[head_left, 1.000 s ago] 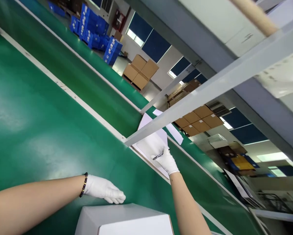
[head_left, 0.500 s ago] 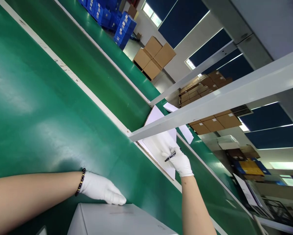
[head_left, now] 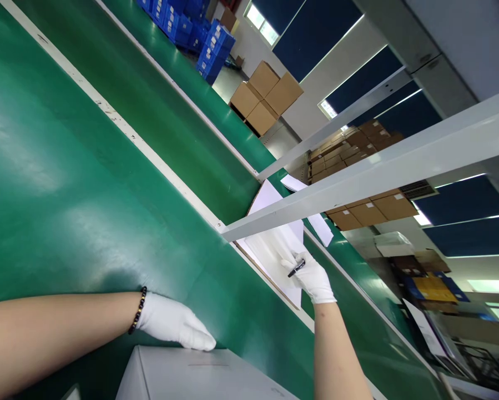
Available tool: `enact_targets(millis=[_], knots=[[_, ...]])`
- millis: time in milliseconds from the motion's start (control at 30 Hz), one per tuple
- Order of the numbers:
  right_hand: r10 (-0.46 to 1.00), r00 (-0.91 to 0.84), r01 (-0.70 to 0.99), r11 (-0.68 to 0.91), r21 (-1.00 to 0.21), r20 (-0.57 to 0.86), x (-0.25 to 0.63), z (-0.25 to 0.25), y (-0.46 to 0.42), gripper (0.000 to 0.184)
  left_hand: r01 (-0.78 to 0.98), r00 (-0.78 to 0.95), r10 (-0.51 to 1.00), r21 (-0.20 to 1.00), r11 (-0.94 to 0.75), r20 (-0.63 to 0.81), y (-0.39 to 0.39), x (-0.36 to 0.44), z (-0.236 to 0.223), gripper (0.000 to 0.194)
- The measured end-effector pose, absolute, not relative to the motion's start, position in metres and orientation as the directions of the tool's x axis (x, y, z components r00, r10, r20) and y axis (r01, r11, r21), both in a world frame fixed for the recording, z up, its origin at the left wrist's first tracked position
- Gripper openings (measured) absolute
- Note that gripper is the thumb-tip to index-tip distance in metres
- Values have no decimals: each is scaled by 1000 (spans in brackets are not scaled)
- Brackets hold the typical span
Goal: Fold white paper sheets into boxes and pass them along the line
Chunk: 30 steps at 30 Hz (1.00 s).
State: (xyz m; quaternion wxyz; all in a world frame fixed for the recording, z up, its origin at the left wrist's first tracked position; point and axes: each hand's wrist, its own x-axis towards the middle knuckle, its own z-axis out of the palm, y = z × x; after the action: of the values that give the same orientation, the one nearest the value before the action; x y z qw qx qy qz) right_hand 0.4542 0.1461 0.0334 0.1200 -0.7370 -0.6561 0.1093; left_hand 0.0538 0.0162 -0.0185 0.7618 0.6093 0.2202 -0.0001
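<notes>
My right hand [head_left: 313, 279], in a white glove, grips a black pen [head_left: 296, 269] over a board covered with white paper [head_left: 283, 244]. The board lies across the darker green belt, partly behind a white post. Also gloved in white, my left hand [head_left: 177, 323] holds nothing; its fingers are stretched out and close together. It lies along the far edge of a pale grey box [head_left: 191, 375], fingertips touching or very near that edge. Only the box's upper part shows at the bottom of the view.
A slanting white post [head_left: 357, 183] rises from the white rail [head_left: 157, 159] beside the green worktop [head_left: 66, 222]. White papers [head_left: 321, 229] lie on the far green ledge. Brown cartons [head_left: 266, 100] and stacked blue crates [head_left: 215, 53] stand farther back.
My right hand has shifted slightly to the right with the pen, which now points a little differently. The view has tilted slightly. My left hand and the box hold their places.
</notes>
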Motion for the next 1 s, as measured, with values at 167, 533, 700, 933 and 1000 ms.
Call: enact_targets(millis=[167,533,700,933,1000], knots=[[993,114,950,-110,-293,-2,447,41,145,46,278,901,257,921,274,-349,16,53,-14,69],[997,74,961,-64,-269,30,445,42,144,47,252,906,261,919,303,-334,16,55,-15,76],[996,69,963,-53,-264,51,445,43,144,50,244,907,260,918,313,-330,16,54,-13,79],[995,87,953,-69,-294,48,440,47,142,54,248,906,255,913,325,-337,16,54,-14,77],[994,97,950,-77,-302,51,439,47,141,56,244,907,253,910,334,-336,16,55,-14,78]])
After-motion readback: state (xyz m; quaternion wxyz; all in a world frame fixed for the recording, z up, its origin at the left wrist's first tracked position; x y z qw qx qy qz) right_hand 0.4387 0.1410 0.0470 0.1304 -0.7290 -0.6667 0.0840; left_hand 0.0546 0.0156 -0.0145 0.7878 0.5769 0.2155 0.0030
